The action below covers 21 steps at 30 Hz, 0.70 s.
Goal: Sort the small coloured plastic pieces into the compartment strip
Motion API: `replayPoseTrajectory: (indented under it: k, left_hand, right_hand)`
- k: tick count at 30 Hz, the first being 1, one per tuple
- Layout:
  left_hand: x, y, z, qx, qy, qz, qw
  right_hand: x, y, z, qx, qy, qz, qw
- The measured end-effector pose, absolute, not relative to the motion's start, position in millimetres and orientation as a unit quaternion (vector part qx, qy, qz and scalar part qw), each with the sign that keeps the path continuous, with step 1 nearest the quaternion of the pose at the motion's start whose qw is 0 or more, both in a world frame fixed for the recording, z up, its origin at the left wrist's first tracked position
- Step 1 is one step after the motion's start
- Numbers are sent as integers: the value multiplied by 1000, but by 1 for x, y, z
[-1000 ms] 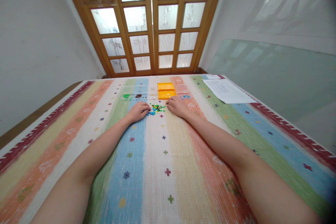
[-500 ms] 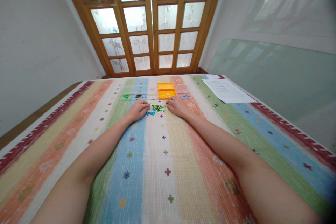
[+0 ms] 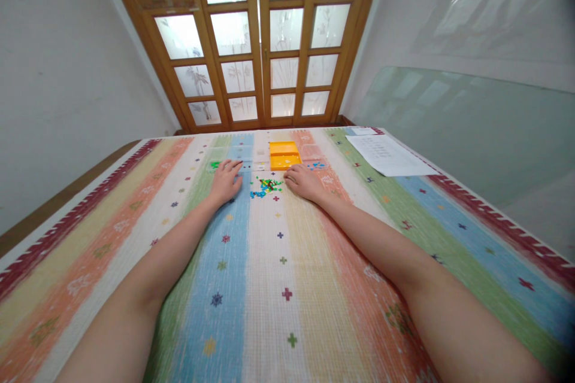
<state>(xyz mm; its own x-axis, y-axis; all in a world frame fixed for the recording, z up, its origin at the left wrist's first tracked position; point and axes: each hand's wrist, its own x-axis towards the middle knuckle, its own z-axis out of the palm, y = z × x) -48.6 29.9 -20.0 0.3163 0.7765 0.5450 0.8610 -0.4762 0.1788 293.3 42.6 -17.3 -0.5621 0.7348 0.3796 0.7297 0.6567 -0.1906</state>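
Observation:
My left hand (image 3: 226, 181) is over the near edge of a clear box, covering most of the dark red pieces; its fingers point forward and what they hold, if anything, is too small to see. My right hand (image 3: 302, 181) rests on the cloth with curled fingers, at the right side of a loose pile of small coloured pieces (image 3: 268, 185). Just beyond it stands an open orange box (image 3: 284, 161) with a few small pieces inside. Green pieces (image 3: 214, 165) lie left of my left hand. Blue pieces (image 3: 317, 166) sit in a clear box beyond my right hand.
A striped tablecloth (image 3: 267, 311) covers the table. Printed paper sheets (image 3: 386, 155) lie at the far right, with a smaller one (image 3: 363, 131) behind. Wooden doors with glass panes (image 3: 265, 42) and pale walls stand beyond the table.
My left hand has moved left and forward, from the pile's left edge to the dark red pieces in the clear box. My right hand has stayed in place.

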Motion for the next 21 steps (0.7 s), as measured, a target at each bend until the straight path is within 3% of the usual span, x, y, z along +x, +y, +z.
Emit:
replayPoseTrajectory:
  k: [21]
  left_hand:
    - [-51,31,-26,-843,-473,-254,30]
  right_hand:
    - [293,42,-18,-413,-889,2,199]
